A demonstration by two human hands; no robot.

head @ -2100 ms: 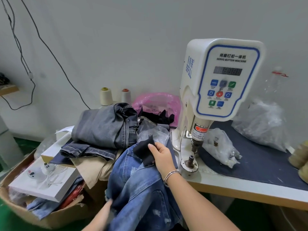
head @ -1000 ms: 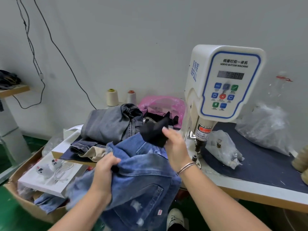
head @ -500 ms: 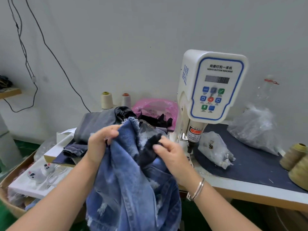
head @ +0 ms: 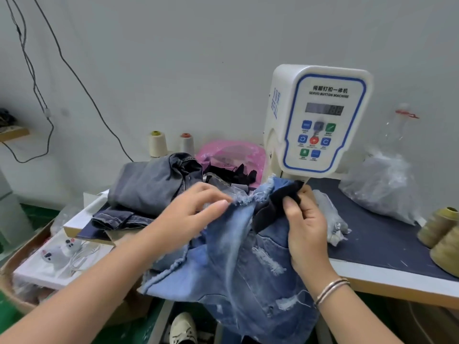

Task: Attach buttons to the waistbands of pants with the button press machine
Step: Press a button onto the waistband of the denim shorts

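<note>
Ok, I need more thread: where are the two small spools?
In the head view, the two small spools stand upright against the back wall, left of the button press machine, behind the grey folded jeans and beside the pink bag.

The blue jeans, down below the counter edge two seconds ago, are now lifted and spread in front of the button machine, their frayed edge up at the press head and hiding it. The right hand has travelled rightward with the black cloth piece, now pinching it just under the machine's panel. The left hand, low at the jeans' side before, has come up and holds the frayed edge with fingers nearly straight.
</note>
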